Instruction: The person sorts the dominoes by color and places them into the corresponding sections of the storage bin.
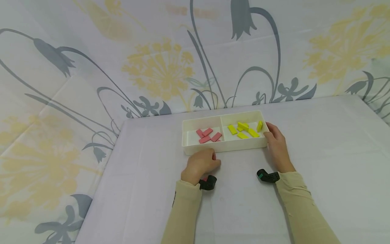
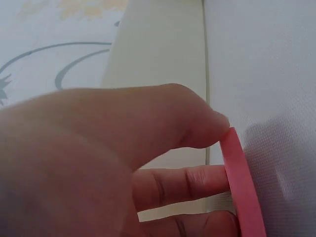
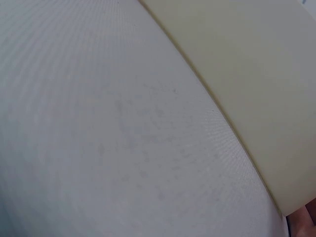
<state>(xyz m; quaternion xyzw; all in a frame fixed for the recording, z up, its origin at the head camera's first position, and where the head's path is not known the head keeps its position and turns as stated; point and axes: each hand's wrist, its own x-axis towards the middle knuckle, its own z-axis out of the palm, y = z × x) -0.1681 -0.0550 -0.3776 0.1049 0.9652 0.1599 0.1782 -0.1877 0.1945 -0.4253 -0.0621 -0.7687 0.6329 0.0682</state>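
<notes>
A white two-compartment tray (image 1: 225,146) stands on the table. Pink blocks (image 1: 204,139) lie in its left compartment, yellow blocks (image 1: 242,126) in its right one. My left hand (image 1: 201,163) is just in front of the tray's left half. In the left wrist view, its thumb and fingers pinch a pink block (image 2: 243,187) beside the tray's wall; that block is hidden in the head view. My right hand (image 1: 277,145) grips the tray's right end, thumb at the front corner. The right wrist view shows mostly tray wall (image 3: 247,89), with a bit of the fingers at the lower right.
A white cloth (image 1: 152,176) covers the table. Behind and to the left hangs a flower-patterned sheet (image 1: 164,67), close to the tray's back. Each wrist wears a small black camera (image 1: 268,176). A small reddish patch (image 1: 204,178) shows by the left one; I cannot tell what it is.
</notes>
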